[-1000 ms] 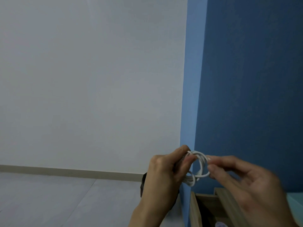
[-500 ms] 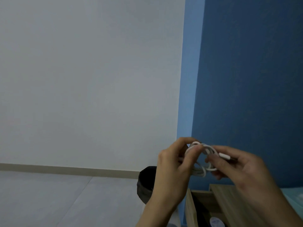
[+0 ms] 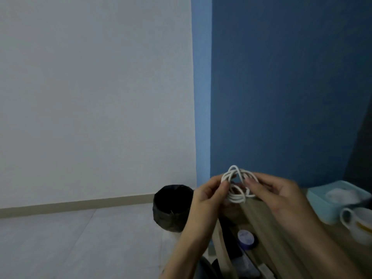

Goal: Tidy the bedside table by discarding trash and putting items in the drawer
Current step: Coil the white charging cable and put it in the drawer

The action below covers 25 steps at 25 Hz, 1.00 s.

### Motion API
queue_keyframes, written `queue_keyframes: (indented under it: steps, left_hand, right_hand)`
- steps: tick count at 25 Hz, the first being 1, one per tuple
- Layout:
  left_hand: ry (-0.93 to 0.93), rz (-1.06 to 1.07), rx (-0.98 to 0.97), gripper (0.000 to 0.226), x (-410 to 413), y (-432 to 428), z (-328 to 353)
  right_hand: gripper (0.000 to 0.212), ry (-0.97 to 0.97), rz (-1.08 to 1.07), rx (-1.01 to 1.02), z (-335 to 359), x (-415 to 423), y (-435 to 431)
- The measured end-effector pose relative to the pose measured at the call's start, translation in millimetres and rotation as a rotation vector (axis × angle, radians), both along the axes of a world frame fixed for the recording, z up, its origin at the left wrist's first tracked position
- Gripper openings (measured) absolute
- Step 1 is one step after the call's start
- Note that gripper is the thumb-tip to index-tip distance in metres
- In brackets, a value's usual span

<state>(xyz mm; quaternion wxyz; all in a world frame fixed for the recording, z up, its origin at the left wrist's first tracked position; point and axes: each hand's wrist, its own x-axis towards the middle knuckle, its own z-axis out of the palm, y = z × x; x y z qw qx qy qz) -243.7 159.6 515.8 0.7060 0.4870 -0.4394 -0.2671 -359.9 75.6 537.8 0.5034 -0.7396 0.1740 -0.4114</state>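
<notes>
A coiled white cable (image 3: 237, 185) hangs between both hands, above the left end of the wooden bedside table (image 3: 263, 226). My left hand (image 3: 207, 200) pinches the coil's left side with thumb and fingers. On the coil's right side my right hand (image 3: 281, 196) pinches it with its fingertips. Below the hands the drawer (image 3: 223, 250) stands open, and a small round blue-lidded tin (image 3: 246, 238) lies inside it among dark items that I cannot make out.
A black bin (image 3: 171, 208) stands on the floor to the left of the table. On the tabletop at the right sit a light blue box (image 3: 322, 200) and a white cup (image 3: 360, 224). A blue wall rises behind the table.
The view has dropped and shifted, so the bin, the open drawer, the blue box and the cup have come into sight. Both hands keep hold of the cable coil.
</notes>
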Motion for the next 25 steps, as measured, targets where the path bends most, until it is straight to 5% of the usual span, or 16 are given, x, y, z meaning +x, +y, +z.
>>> queue_keyframes:
  steps: [4,8,14,19,25]
  left_hand:
    - [0.061,0.044,0.120,0.024,-10.4,-31.8,-34.8]
    - [0.091,0.007,0.254,0.022,-15.8,-60.5,-85.4]
    - [0.141,-0.129,0.492,0.023,-12.4,-80.7,-146.4]
    - [0.081,0.068,0.778,0.035,5.6,-98.5,-193.5]
    - [0.533,-0.075,0.939,0.043,-3.6,-110.6,-222.8]
  right_hand:
    - [0.028,-0.061,-0.050,0.337,-54.6,-8.9,-22.8]
    - [0.007,0.116,-0.285,0.308,-118.4,-17.9,-47.8]
    - [0.011,0.198,-0.242,0.622,-187.2,-23.6,-71.8]
    - [0.008,0.256,-0.356,0.838,-255.4,-17.0,-84.3]
    - [0.015,0.417,-0.450,0.927,-328.2,-8.5,-87.1]
